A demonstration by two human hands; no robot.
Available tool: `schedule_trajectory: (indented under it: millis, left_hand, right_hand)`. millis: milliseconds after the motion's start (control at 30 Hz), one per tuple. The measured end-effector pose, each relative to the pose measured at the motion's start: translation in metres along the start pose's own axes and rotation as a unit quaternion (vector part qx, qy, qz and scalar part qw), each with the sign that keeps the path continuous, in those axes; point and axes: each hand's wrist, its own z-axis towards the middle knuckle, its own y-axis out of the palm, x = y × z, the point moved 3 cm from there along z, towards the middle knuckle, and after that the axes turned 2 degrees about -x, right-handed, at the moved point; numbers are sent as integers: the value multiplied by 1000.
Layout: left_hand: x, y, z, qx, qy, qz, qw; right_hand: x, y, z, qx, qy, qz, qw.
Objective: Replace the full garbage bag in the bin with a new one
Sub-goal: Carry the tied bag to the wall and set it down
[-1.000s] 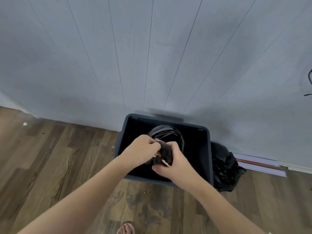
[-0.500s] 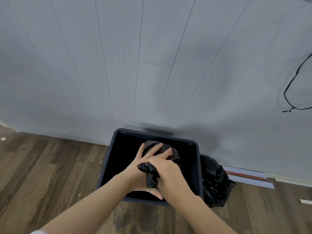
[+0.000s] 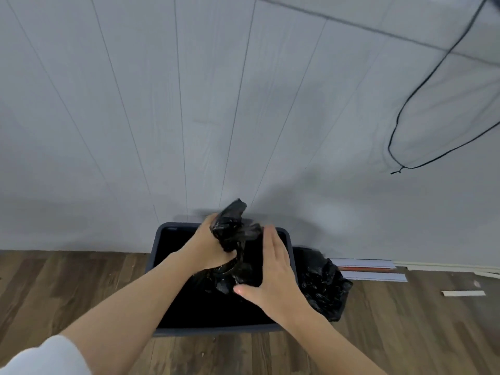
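A dark grey rectangular bin (image 3: 162,234) stands on the wood floor against the wall. Above its opening my left hand (image 3: 205,247) grips the bunched top of a crumpled black garbage bag (image 3: 235,231), whose tip sticks up past the bin's back rim. My right hand (image 3: 270,269) is beside the bag on its right, fingers straight, palm against the hanging plastic. The bag's lower part drops into the dark inside of the bin. A second black garbage bag (image 3: 322,285), full and lumpy, sits on the floor right of the bin.
A grey panelled wall (image 3: 189,104) rises just behind the bin. A black cable (image 3: 400,115) loops down it at the upper right. Flat white boards (image 3: 368,269) lie along the skirting, with a pale strip (image 3: 462,293) on the floor nearby.
Both hands have risen out of the bin with the black bag. The left hand went from open to gripping the bag's top, and the right hand let go and flattened beside it.
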Motion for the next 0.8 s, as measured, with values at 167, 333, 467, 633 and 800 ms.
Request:
schedule_trajectory:
  millis: [167, 333, 467, 633, 800]
  left_hand:
    - [42, -39, -16, 24, -38, -62, 997]
    - [68, -78, -19, 62, -33, -68, 995]
    - [109, -105, -27, 66, 8, -61, 996]
    - [183, -138, -41, 27, 62, -32, 997]
    - [269, -183, -76, -44, 128, 6, 991]
  right_hand:
    - [4, 1, -8, -75, 150, 65, 984]
    - [-33, 2, -1, -54, 169, 147, 973]
    - [-49, -7, -2, -12, 186, 162, 969]
    - [-79, -51, -16, 85, 198, 185, 959]
    - [-99, -113, -32, 217, 150, 274, 925]
